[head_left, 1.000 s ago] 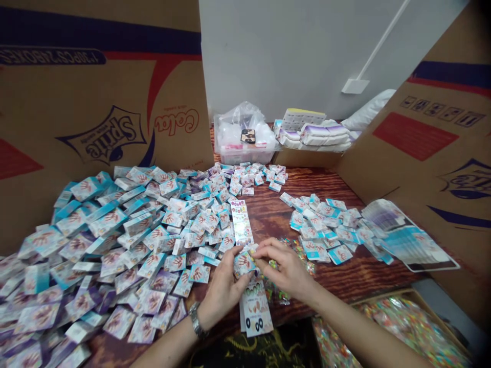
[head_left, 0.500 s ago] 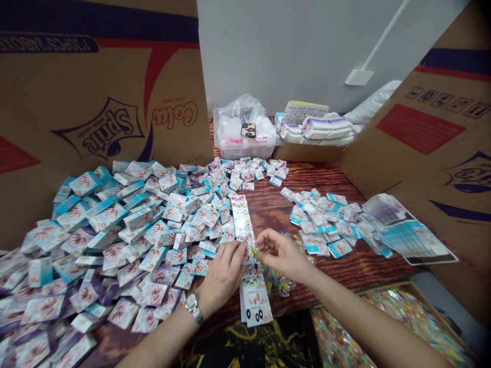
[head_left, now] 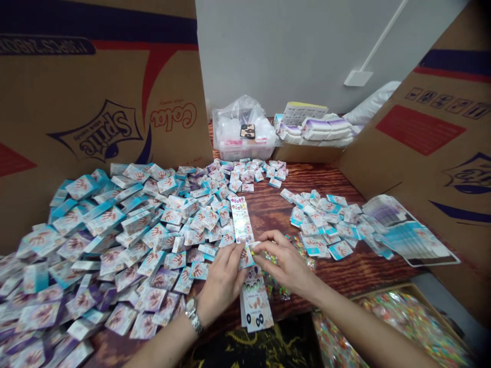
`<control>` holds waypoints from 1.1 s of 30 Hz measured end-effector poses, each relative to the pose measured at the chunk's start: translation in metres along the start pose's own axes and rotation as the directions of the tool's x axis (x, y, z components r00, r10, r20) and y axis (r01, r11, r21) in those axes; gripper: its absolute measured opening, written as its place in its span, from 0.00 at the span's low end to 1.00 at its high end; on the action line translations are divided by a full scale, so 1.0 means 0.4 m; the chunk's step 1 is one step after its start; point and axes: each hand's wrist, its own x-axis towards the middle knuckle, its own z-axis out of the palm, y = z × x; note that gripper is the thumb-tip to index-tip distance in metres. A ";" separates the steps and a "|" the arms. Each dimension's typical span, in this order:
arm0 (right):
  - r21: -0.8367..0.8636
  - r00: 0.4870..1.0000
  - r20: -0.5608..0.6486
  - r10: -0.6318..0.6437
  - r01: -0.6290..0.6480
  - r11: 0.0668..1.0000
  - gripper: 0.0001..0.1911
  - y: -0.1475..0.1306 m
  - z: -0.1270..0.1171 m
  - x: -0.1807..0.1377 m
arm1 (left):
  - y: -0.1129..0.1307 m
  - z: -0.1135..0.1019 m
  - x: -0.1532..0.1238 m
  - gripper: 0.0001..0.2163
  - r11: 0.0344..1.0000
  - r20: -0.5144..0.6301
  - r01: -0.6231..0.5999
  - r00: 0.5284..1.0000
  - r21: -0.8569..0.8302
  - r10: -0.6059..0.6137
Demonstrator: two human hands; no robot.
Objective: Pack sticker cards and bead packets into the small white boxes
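Observation:
My left hand (head_left: 224, 273), with a watch on its wrist, is closed on a small printed carton (head_left: 246, 258) with a blue edge. Fingers of my right hand (head_left: 283, 263) meet the carton's right end, bent in a pinch; a bit of white and yellow shows at their tips, too small to name. Under both hands lie printed sticker strips (head_left: 256, 302), and another strip (head_left: 240, 217) stretches away beyond them. Small bags of bright coloured pieces (head_left: 282, 286) lie beside and partly behind my right hand.
A big heap of small cartons (head_left: 126, 240) covers the left side; a smaller pile (head_left: 322, 220) lies right, beside flat unfolded cartons (head_left: 410, 230). Large cardboard boxes (head_left: 169, 76) flank the table. A plastic tub (head_left: 245, 151) stands behind. A box of colourful bags (head_left: 395, 327) sits low right.
My right hand has moved in to the carton, its fingers now touching the end. The carton in my left hand shows more clearly. The view has shifted slightly.

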 end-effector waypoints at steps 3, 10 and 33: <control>0.065 0.996 -0.003 0.092 -0.091 0.994 0.02 0.012 0.008 0.008 | 0.009 0.001 -0.001 0.23 0.999 0.002 -0.026 1.000 0.019 0.026; 0.321 0.938 0.119 0.326 -0.347 0.881 0.14 0.036 0.032 0.025 | 0.006 0.007 0.006 0.24 0.983 -0.001 -0.128 0.992 0.132 0.130; 0.092 0.942 0.279 0.188 -0.221 0.971 0.11 0.022 -0.009 0.040 | 0.009 0.008 0.011 0.27 0.994 0.033 -0.103 0.994 -0.020 0.104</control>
